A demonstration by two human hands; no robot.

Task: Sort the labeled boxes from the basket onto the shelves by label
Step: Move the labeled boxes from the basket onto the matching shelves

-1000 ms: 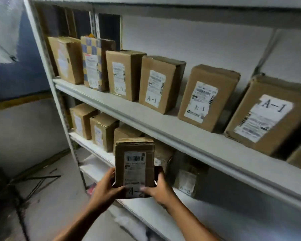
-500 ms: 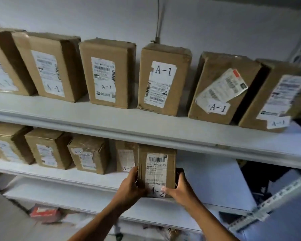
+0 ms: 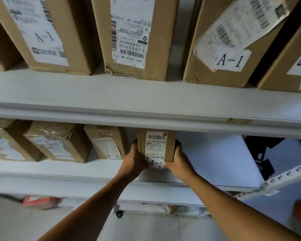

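My left hand (image 3: 135, 160) and right hand (image 3: 178, 161) clasp the A-2 box (image 3: 155, 146) on the lower shelf (image 3: 94, 168). I should slide it back squarely beside the neighbouring A-2 box (image 3: 106, 142), label outward.

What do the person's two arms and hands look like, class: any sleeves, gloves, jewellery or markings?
Both forearms are bare right to the frame's lower edge. The left hand and right hand have no gloves. No sleeves, rings, watch, bands or markings are visible.
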